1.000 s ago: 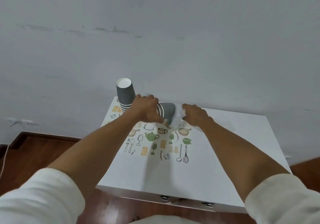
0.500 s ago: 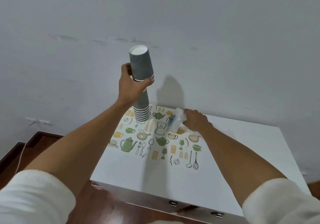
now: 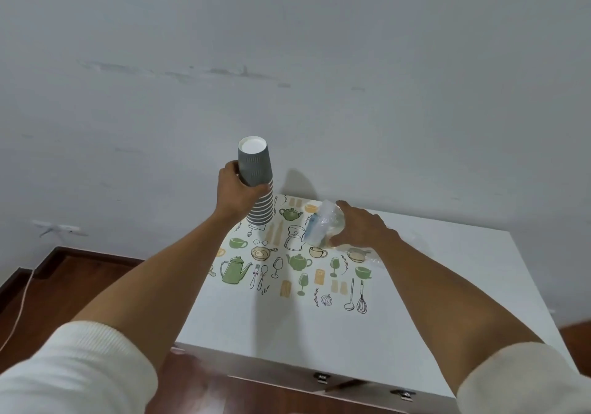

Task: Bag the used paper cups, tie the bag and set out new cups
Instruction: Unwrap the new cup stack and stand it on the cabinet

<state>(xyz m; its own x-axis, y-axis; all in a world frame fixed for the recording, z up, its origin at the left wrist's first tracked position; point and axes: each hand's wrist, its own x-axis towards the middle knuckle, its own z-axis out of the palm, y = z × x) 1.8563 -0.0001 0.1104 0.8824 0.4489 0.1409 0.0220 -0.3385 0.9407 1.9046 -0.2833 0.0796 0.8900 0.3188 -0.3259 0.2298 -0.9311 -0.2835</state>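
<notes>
left hand [image 3: 238, 194] gripping, right hand [image 3: 361, 229] grasping

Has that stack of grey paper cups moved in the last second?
Yes. The stack of grey paper cups, gripped by the left hand, now stands upright near the printed mat's far-left corner; a second ago it lay sideways over the mat's middle.

white cabinet [image 3: 415, 333] against a scuffed white wall [image 3: 287, 45] — dark wood floor [image 3: 64, 285].
</notes>
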